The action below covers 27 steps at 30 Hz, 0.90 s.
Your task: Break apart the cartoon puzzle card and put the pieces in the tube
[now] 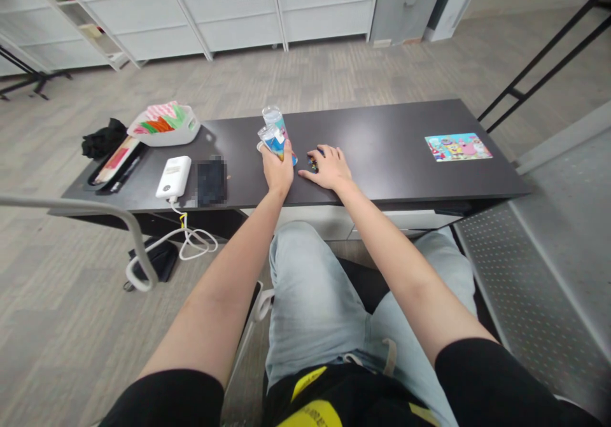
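Observation:
My left hand (pixel 278 169) is closed around a small clear plastic container (pixel 271 139) with a blue, colourful print, tilted over the dark table. Right behind it, a second clear container (pixel 273 116) with a similar print shows; whether my fingers touch it too, I cannot tell. To the right, my right hand (pixel 330 167) rests low on the tabletop with fingers apart and curved. Between its thumb and fingers lies a little cluster of small multicoloured pieces (pixel 313 161), partly covered by the hand and too small to name. A colourful cartoon picture card (pixel 458 147) lies flat at the right.
On the left of the dark table (pixel 382 140) are a white basket (pixel 167 135) of colourful packets, a black cloth bundle (pixel 105 138), a dark tray (pixel 117 166) with pens and a white power bank (pixel 174 177). Its white cable (pixel 195 239) hangs over the front edge.

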Each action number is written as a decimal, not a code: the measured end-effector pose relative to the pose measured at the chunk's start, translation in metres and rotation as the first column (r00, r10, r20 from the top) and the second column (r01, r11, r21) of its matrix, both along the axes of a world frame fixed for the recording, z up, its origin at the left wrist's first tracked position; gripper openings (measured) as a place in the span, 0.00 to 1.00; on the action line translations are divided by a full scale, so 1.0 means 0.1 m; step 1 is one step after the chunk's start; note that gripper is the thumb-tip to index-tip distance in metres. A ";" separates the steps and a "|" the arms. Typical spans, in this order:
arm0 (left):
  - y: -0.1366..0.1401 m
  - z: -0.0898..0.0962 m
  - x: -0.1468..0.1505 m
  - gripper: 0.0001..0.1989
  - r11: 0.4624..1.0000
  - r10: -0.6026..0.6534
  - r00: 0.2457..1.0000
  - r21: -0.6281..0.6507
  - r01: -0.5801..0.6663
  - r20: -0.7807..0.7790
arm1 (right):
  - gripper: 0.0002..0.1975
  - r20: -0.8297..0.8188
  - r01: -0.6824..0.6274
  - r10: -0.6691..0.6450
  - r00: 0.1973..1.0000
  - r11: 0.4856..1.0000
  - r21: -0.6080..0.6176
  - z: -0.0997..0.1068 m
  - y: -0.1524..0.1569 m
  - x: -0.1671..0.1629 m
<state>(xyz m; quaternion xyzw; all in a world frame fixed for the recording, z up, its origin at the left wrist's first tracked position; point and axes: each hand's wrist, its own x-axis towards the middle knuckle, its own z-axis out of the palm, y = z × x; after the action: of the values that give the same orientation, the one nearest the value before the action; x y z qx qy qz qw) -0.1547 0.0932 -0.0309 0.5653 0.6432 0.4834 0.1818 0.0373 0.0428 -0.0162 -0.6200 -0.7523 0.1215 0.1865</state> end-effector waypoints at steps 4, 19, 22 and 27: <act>-0.01 0.02 0.01 0.22 1.000 -0.001 1.000 -0.019 0.000 -0.026 | 0.23 -0.001 -0.047 0.047 0.999 0.998 0.031 0.01 -0.02 0.05; -0.03 0.06 0.03 0.23 0.999 -0.026 0.997 -0.039 0.024 -0.068 | 0.30 0.026 0.142 -0.147 0.989 0.981 0.133 -0.01 -0.15 0.70; -0.03 0.06 0.04 0.22 0.999 -0.030 0.997 -0.037 0.028 -0.070 | 0.47 0.015 0.165 -0.168 0.986 0.980 0.108 -0.06 -0.24 0.79; -0.02 0.07 0.06 0.22 0.999 -0.035 0.997 -0.040 0.033 -0.067 | 0.38 0.043 0.116 -0.118 0.992 0.992 0.050 -0.07 -0.28 0.85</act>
<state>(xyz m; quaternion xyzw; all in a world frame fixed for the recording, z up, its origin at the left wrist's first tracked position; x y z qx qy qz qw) -0.1492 0.0909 -0.0238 0.5886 0.6486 0.4481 0.1790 0.1219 0.0151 -0.0229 -0.6612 -0.7213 0.0782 0.1907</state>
